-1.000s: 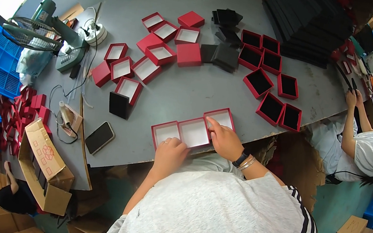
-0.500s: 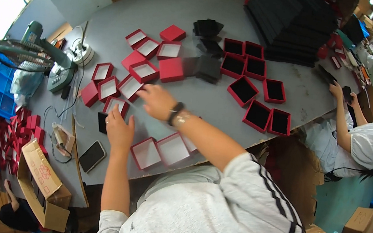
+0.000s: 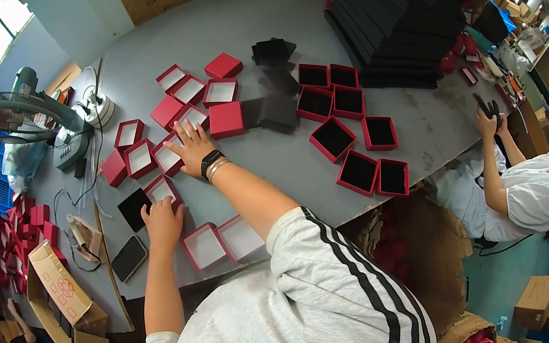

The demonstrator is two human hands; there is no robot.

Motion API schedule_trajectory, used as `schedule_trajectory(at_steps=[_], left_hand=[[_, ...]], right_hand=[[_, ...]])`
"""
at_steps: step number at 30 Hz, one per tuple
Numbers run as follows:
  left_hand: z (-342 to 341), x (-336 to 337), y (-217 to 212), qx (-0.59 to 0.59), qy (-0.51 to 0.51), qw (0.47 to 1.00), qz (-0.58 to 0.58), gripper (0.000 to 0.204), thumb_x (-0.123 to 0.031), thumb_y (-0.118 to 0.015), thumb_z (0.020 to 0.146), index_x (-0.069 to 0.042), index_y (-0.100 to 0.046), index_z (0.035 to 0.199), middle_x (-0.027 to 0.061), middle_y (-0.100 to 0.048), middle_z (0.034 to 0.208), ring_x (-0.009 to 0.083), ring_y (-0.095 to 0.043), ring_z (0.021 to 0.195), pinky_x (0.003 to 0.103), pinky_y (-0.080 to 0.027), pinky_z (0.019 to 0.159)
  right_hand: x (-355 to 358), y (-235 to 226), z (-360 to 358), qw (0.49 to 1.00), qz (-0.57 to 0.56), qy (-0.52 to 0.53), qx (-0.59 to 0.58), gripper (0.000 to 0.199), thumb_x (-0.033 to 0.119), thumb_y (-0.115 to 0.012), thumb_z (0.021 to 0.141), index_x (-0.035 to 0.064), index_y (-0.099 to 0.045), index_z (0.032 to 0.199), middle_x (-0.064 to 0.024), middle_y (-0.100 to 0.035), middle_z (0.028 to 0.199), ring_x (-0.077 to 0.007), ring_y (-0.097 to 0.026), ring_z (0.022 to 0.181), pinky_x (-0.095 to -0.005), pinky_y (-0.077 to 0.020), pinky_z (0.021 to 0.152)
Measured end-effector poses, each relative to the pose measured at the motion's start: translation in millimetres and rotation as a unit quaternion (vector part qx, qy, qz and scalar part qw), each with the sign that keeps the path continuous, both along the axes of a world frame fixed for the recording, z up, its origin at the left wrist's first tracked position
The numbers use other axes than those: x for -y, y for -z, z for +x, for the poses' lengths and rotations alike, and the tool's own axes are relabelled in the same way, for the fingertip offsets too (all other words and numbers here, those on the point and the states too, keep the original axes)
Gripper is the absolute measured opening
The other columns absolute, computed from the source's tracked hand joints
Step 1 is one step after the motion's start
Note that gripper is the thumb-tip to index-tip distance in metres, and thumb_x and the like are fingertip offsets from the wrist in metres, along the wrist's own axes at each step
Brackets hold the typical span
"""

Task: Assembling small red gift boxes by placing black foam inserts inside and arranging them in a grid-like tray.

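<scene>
My left hand (image 3: pixel 162 224) is at the table's near left, its bent fingers at the right edge of a square black foam pad (image 3: pixel 132 208), which they appear to hold. Just beyond the fingertips lies an open red box with a white inside (image 3: pixel 162 190). My right hand (image 3: pixel 194 150), with a dark watch and a bangle on its wrist, reaches over the cluster of red boxes. Its fingers are spread, over a white-lined box (image 3: pixel 166 158) and close to another (image 3: pixel 194 117). Two larger white-lined boxes, one of them this red-edged box (image 3: pixel 204 246), stand by the near edge.
Red boxes with black inserts (image 3: pixel 333 138) stand to the right, beside loose black pads (image 3: pixel 278 112). A tall stack of black sheets (image 3: pixel 395 30) rises at the back. A phone (image 3: pixel 129 258), a fan (image 3: pixel 71 134) and a carton (image 3: pixel 63 282) are left. A co-worker (image 3: pixel 535 182) sits right.
The view has shifted. My right hand has moved over the boxes, and its fingers have spread. The black pad by my left hand now shows more of its flat face.
</scene>
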State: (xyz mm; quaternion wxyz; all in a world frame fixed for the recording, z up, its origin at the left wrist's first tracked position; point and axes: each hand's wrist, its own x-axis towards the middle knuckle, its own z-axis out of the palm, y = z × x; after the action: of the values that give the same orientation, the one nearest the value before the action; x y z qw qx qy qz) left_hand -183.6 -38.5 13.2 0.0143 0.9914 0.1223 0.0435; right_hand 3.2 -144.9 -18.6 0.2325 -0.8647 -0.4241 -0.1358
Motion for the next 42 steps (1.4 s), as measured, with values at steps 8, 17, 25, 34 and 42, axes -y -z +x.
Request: schedule_trajectory(at_steps=[8, 17, 25, 34, 42], left_hand=[[-29.0, 23.3, -22.3, 0.001, 0.013, 0.984, -0.175, 0.048, -0.03, -0.076, 0.084, -0.007, -0.06, 0.123, 0.0142, -0.064, 0.124, 0.0325, -0.058, 0.116, 0.049, -0.037, 0.1], [-70.1, 52.0, 16.0, 0.03, 0.072, 0.99, -0.117, 0.057, -0.005, -0.068, 0.078, -0.011, -0.056, 0.134, 0.0097, -0.064, 0.116, 0.029, -0.056, 0.117, 0.047, -0.038, 0.102], [-86.4, 61.3, 23.6, 0.166, -0.013, 0.958, -0.232, 0.057, -0.002, -0.066, 0.078, -0.007, -0.055, 0.134, 0.0112, -0.07, 0.099, 0.0315, -0.065, 0.096, 0.046, -0.044, 0.094], [-79.7, 60.5, 24.5, 0.106, 0.016, 0.968, -0.228, 0.067, -0.006, -0.075, 0.075, -0.009, -0.052, 0.137, 0.014, -0.07, 0.102, 0.0326, -0.064, 0.102, 0.046, -0.042, 0.1], [-54.0, 63.7, 1.9, 0.036, 0.135, 0.969, -0.204, 0.063, 0.007, -0.055, 0.082, -0.019, -0.055, 0.139, 0.0057, -0.07, 0.105, 0.026, -0.062, 0.109, 0.049, -0.035, 0.11]], right_hand=[[-19.2, 3.0, 1.3, 0.975, -0.197, -0.093, -0.043, 0.041, 0.017, -0.053, 0.092, 0.0222, -0.062, 0.131, -0.0269, -0.044, 0.147, -0.0356, -0.06, 0.119, -0.0502, -0.0365, 0.11], [57.5, 17.8, -40.5, 0.984, -0.102, -0.117, -0.092, 0.014, 0.017, -0.064, 0.085, 0.0097, -0.071, 0.094, -0.0148, -0.061, 0.109, -0.0333, -0.065, 0.091, -0.0468, -0.0511, 0.083], [119.7, -10.5, -110.9, 0.975, -0.109, -0.11, -0.159, 0.027, 0.028, -0.064, 0.09, 0.0131, -0.068, 0.112, -0.0109, -0.063, 0.11, -0.0283, -0.062, 0.111, -0.0602, -0.0262, 0.112], [177.9, -25.8, -132.6, 0.974, -0.04, -0.08, -0.21, 0.06, 0.03, -0.076, 0.083, 0.0138, -0.054, 0.137, -0.008, -0.061, 0.126, -0.0257, -0.055, 0.122, -0.0532, -0.0191, 0.118], [177.3, -10.6, -140.0, 0.993, -0.033, -0.047, -0.1, 0.055, 0.013, -0.07, 0.085, 0.0147, -0.055, 0.137, -0.0079, -0.064, 0.115, -0.0247, -0.058, 0.112, -0.0398, -0.0375, 0.1]])
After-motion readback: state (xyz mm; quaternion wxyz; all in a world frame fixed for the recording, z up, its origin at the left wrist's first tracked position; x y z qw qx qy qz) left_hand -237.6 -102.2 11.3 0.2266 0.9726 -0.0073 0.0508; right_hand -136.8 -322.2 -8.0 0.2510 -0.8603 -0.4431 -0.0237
